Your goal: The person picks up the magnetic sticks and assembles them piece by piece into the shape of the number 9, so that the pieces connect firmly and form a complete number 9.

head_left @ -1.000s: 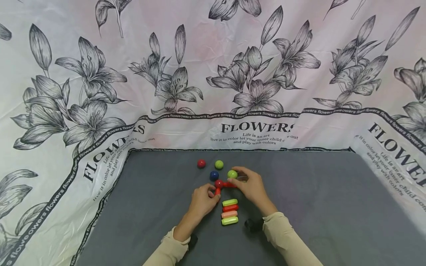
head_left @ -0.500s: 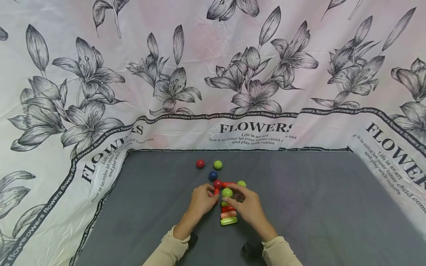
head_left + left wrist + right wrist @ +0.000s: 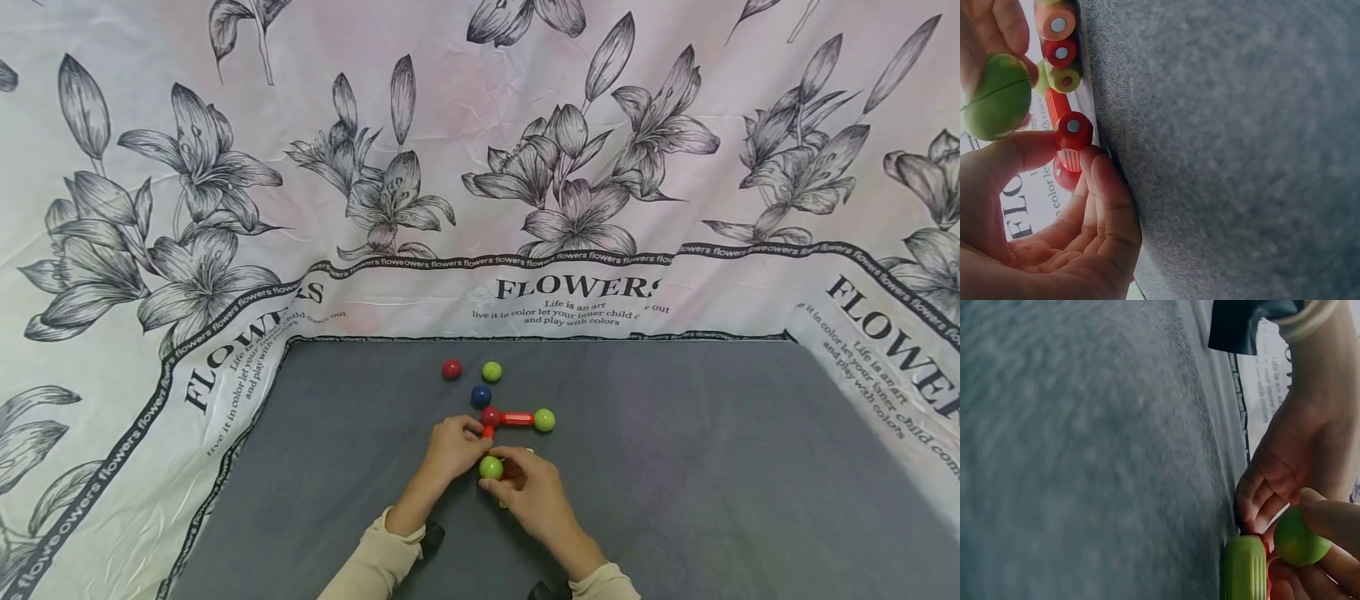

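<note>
My left hand (image 3: 452,450) pinches a red magnetic rod (image 3: 1074,128) between thumb and fingers; a pale disc shows on its near end. The rod's far end meets a red ball (image 3: 491,417). From that ball a second red rod (image 3: 517,419) runs right to a green ball (image 3: 544,420). Between its thumb and fingers my right hand (image 3: 534,492) holds another green ball (image 3: 491,468), close to the near end of the pinched rod. In the left wrist view this held ball (image 3: 999,97) appears apart from the rod.
Beyond the joined pieces lie a blue ball (image 3: 481,396), a red ball (image 3: 452,369) and a green ball (image 3: 492,372). My right hand mostly covers a row of loose rods, including a yellow-green rod (image 3: 1244,569). A flowered cloth (image 3: 570,304) borders the grey tabletop (image 3: 712,467).
A green ball now sits at the right rod's end, released by my right hand. That hand has moved nearer and left with another green ball. My left hand has stayed nearly still.
</note>
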Available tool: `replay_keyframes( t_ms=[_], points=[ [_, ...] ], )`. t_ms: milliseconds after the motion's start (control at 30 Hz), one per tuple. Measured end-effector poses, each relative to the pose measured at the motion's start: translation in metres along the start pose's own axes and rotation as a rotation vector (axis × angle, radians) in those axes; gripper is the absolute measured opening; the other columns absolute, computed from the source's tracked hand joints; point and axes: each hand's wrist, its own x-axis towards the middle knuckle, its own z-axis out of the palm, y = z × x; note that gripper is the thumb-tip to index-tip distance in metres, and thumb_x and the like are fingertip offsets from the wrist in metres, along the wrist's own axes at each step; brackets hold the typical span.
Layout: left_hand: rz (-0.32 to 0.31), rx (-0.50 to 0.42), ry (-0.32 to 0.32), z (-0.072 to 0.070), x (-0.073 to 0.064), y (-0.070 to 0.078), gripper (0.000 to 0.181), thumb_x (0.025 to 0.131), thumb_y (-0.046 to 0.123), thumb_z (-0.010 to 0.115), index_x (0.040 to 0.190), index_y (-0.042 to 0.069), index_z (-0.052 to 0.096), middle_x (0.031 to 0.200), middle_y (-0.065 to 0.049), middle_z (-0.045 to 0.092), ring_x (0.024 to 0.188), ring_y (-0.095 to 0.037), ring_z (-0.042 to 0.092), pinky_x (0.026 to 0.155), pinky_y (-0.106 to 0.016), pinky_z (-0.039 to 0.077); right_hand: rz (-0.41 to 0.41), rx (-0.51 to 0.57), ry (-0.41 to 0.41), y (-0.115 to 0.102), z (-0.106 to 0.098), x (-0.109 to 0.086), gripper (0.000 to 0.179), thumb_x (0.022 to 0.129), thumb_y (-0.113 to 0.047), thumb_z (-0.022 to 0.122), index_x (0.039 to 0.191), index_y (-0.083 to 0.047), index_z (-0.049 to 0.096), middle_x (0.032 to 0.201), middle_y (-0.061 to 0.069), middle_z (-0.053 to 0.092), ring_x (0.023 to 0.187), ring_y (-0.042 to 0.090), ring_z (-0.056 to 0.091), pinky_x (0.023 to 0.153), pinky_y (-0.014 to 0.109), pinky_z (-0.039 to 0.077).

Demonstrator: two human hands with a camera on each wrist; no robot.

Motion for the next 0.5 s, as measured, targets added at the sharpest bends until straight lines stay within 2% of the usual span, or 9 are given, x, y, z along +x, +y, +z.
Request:
replay_keyframes(
  t_ms=[100,300,500],
  points=[
    [-0.001,-0.015,0.002,-0.0002,-0.0006,0.0,0.022,0.078,0.015,0.075,0.094,0.001,0.076,0.076,-0.009,0.075,0.064,-0.01,0.062,0.058,-0.024,0.048,-0.025,-0.009,-0.006,-0.0005,0.0036,-0.0008,0.039,0.077,-0.012,0.086,0.114,-0.011,0.073,0.1,0.007,0.074,0.08,0.006,0.069,0.065,0.018,0.056],
    [-0.011,-0.02,0.002,-0.0013,-0.0007,0.001,0.023,0.077,0.015,0.073,0.094,0.0,0.077,0.076,-0.008,0.075,0.063,-0.007,0.059,0.057,-0.022,0.046,-0.008,-0.049,-0.015,-0.0039,0.0054,-0.0007,0.041,0.077,-0.011,0.086,0.116,-0.012,0.072,0.105,0.005,0.074,0.083,0.009,0.07,0.068,0.018,0.056],
    [-0.014,-0.032,-0.006,-0.0019,-0.0004,0.0006,0.024,0.078,0.016,0.073,0.095,-0.001,0.077,0.076,-0.008,0.075,0.063,-0.007,0.058,0.056,-0.022,0.045,-0.025,-0.081,0.046,-0.001,0.008,0.0005,0.039,0.076,-0.01,0.087,0.112,-0.011,0.073,0.101,0.006,0.073,0.083,0.011,0.071,0.066,0.017,0.056]
  ],
)
